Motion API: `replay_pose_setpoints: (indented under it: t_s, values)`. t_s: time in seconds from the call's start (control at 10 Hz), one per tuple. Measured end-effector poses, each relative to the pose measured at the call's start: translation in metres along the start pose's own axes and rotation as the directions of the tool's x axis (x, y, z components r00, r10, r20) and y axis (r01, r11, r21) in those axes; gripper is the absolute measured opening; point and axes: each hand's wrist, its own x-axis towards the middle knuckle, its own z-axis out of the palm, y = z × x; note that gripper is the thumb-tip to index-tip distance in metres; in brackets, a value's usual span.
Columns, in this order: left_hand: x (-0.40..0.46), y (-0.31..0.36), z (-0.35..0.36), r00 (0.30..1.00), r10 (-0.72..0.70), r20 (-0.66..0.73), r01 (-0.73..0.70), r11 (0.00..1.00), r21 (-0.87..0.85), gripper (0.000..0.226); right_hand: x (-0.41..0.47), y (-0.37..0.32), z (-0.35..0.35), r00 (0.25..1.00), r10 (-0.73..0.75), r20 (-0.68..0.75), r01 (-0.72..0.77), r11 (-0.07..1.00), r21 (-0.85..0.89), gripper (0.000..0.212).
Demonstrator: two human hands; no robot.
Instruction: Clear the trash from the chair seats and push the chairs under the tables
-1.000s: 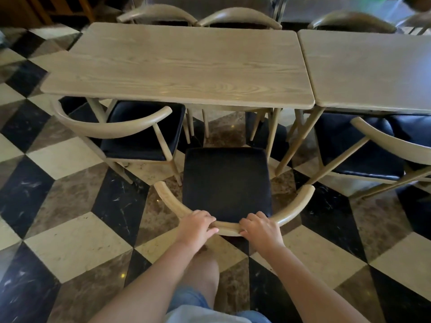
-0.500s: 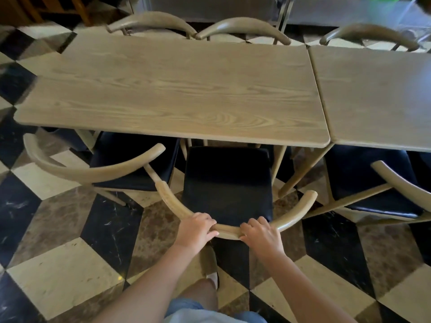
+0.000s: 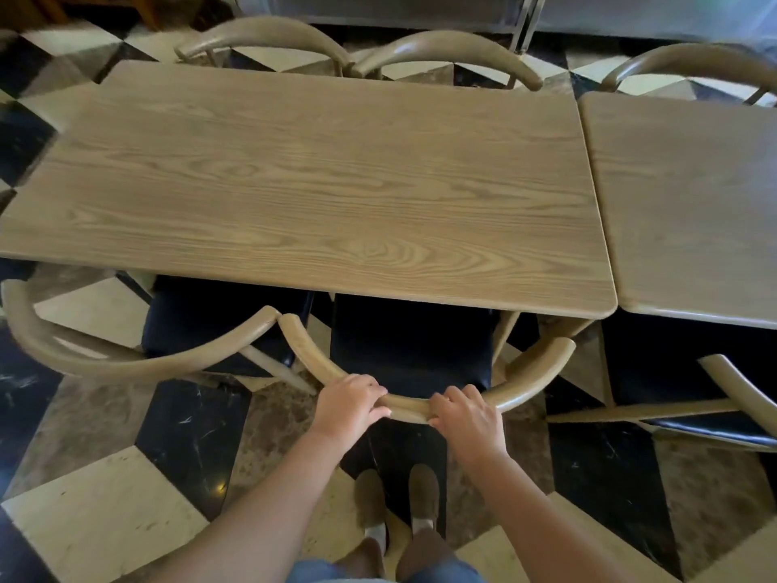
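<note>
A wooden chair with a curved backrest [image 3: 529,378] and a black seat [image 3: 410,347] stands in front of me. Its seat is partly under the near edge of the long wooden table [image 3: 302,183]. My left hand [image 3: 349,403] grips the backrest rail left of centre. My right hand [image 3: 466,416] grips the same rail right of centre. The visible part of the seat carries no trash.
A second chair [image 3: 126,359] sits to the left, its arm tip almost touching my chair's. Another chair [image 3: 693,393] stands at the right under a second table [image 3: 689,204]. Several chair backs line the far side. My feet [image 3: 395,507] rest on the checkered floor.
The chair has slid forward, its seat going from fully exposed to partly under the table. I have stepped closer, and both hands stay on the backrest.
</note>
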Motion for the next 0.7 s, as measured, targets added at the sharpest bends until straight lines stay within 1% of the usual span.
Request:
replay_pose_setpoints:
  t_s: [0.1, 0.2, 0.3, 0.4, 0.5, 0.6, 0.7]
  values:
    - [0.007, -0.006, -0.003, 0.998, 0.057, -0.002, -0.057, 0.998, 0.005, 0.034, 0.008, 0.006, 0.001, 0.999, -0.036, 0.015, 0.036, 0.999, 0.021, 0.024]
    - [0.004, -0.006, -0.004, 0.996, 0.074, -0.044, -0.073, 0.997, 0.034, 0.030, 0.009, 0.007, 0.002, 0.999, -0.042, 0.031, 0.041, 0.999, 0.033, 0.024]
    - [0.005, -0.004, -0.003, 0.997, 0.068, -0.034, -0.066, 0.997, 0.044, 0.031, 0.010, 0.009, 0.003, 0.998, -0.051, 0.032, 0.050, 0.998, 0.025, 0.023]
    - [0.004, -0.002, -0.005, 0.998, 0.060, 0.006, -0.060, 0.997, 0.041, 0.033, 0.009, 0.007, 0.001, 0.998, -0.047, 0.034, 0.046, 0.999, 0.015, 0.024]
    - [0.004, 0.000, -0.003, 0.998, 0.029, 0.062, -0.033, 0.998, 0.059, 0.037, 0.006, 0.003, -0.003, 0.999, -0.031, 0.025, 0.031, 0.999, 0.025, 0.023]
    - [0.002, 0.008, -0.002, 0.995, -0.027, 0.092, 0.023, 0.999, 0.043, 0.038, 0.008, -0.001, -0.009, 0.998, 0.028, 0.051, -0.030, 0.999, 0.037, 0.023]
    - [0.005, 0.014, -0.005, 0.988, -0.092, 0.127, 0.095, 0.995, -0.016, 0.036, 0.018, -0.006, -0.020, 0.991, 0.045, 0.123, -0.053, 0.997, 0.063, 0.027]
